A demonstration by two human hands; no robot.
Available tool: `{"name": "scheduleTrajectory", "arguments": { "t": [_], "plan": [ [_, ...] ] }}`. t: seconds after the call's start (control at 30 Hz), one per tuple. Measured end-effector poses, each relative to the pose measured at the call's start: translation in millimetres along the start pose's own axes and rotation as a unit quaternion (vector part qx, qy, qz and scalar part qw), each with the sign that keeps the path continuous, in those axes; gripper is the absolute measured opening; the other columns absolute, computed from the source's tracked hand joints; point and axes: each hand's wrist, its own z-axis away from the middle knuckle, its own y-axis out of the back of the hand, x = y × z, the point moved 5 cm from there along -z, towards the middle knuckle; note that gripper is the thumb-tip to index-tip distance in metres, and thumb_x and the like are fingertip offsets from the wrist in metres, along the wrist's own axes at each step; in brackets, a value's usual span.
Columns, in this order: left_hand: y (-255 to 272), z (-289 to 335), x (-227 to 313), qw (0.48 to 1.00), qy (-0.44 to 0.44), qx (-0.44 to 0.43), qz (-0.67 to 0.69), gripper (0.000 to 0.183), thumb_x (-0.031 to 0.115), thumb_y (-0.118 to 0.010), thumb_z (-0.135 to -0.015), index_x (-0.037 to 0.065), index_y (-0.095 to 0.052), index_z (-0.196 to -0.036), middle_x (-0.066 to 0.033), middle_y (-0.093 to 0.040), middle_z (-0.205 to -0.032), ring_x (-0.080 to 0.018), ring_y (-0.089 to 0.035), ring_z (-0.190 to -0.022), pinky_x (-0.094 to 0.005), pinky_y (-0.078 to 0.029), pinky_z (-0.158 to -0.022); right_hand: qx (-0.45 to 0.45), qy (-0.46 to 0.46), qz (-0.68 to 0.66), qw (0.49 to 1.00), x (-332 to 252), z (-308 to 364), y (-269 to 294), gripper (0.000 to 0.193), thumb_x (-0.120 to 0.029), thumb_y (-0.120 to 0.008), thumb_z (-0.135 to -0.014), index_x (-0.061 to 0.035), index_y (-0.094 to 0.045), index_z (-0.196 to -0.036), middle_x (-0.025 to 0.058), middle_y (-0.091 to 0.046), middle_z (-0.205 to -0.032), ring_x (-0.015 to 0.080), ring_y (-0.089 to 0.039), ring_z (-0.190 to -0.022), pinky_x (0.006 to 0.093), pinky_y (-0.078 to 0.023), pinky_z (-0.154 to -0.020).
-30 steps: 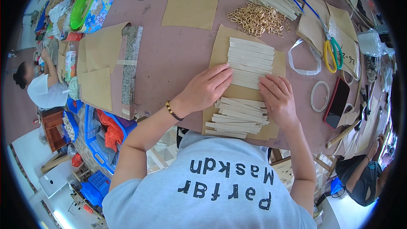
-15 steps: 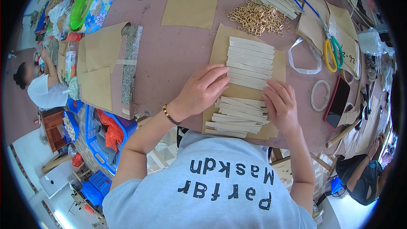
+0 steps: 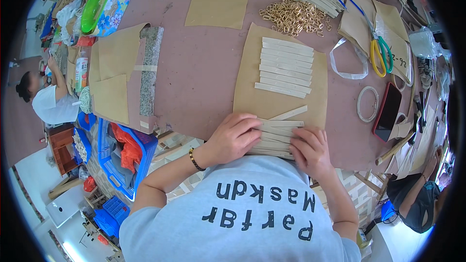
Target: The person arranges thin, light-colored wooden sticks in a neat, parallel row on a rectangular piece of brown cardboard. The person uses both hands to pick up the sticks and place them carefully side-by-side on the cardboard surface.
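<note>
**Left hand [image 3: 236,138] and right hand [image 3: 310,151] flanked a loose bunch of pale, narrow, flat strips [image 3: 275,137]**

From where I stood, the bunch lay between the two hands, on a tan rectangular sheet [image 3: 252,104] spread over the dull reddish-brown table [image 3: 204,77]. Each hand had its fingers bent at an end of the bunch, touching it; whether they pinched any strip, I could not tell. One slanting pale strip [image 3: 288,112] stuck out just beyond the fingertips.

Farther ahead of the hands, a neat ladder of parallel pale strips [image 3: 286,68] lay on the same sheet, and past that was a heap of small gold-coloured metal links [image 3: 296,18]. Well to the right of the right hand lay a dark phone with a red edge [image 3: 388,111]; ahead of it were scissors with yellow and green handles [image 3: 373,58].
</note>
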Motion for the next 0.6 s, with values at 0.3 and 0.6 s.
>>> {"name": "scheduleTrajectory", "arguments": {
  "t": [0.3, 0.6],
  "plan": [
    [1.2, -22.2, -11.2, 0.997, 0.071, -0.024, 0.002, 0.018, 0.005, -0.077, -0.08, 0.004, -0.066, -0.094, -0.0071, -0.059, -0.094, -0.0291, -0.058, -0.09, -0.0425, -0.05, -0.083, -0.02, -0.043, 0.089, 0.995, 18.8, -39.3, 6.2, 0.025, -0.003, -0.074, -0.08, -0.005, -0.069, -0.104, 0.0078, -0.062, -0.105, 0.029, -0.06, -0.095, 0.0427, -0.048, -0.082],
    [0.8, -31.6, -17.8, 0.999, 0.052, 0.003, 0.003, 0.017, -0.004, -0.072, -0.079, 0.002, -0.065, -0.093, -0.0086, -0.062, -0.092, -0.0289, -0.06, -0.086, -0.0393, -0.051, -0.077, 0.038, -0.09, 0.081, 0.992, 34.3, -41.2, 4.6, 0.025, 0.001, -0.071, -0.081, -0.0016, -0.069, -0.105, 0.0098, -0.061, -0.099, 0.0293, -0.061, -0.091, 0.0414, -0.049, -0.078]
  ]
}}
